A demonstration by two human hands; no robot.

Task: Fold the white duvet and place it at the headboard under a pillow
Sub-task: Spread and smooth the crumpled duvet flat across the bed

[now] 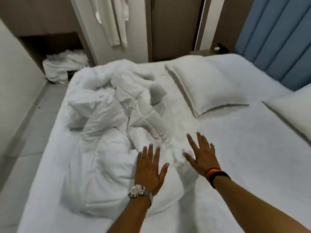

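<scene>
The white duvet (107, 125) lies crumpled in a heap on the left half of the bed. My left hand (149, 170), with a watch on its wrist, is spread flat over the duvet's near right edge. My right hand (202, 155), with dark bands on its wrist, hovers with fingers apart just to the right of that edge, holding nothing. A white pillow (208, 84) lies flat near the blue padded headboard (276, 37) on the right. A second pillow (296, 111) shows at the right edge.
The white bed sheet (244, 157) stretches to the right of the duvet. A pile of white linen (62, 64) sits in a wall niche beyond the bed. White garments (112, 19) hang above it. Grey floor (28, 128) runs along the bed's left side.
</scene>
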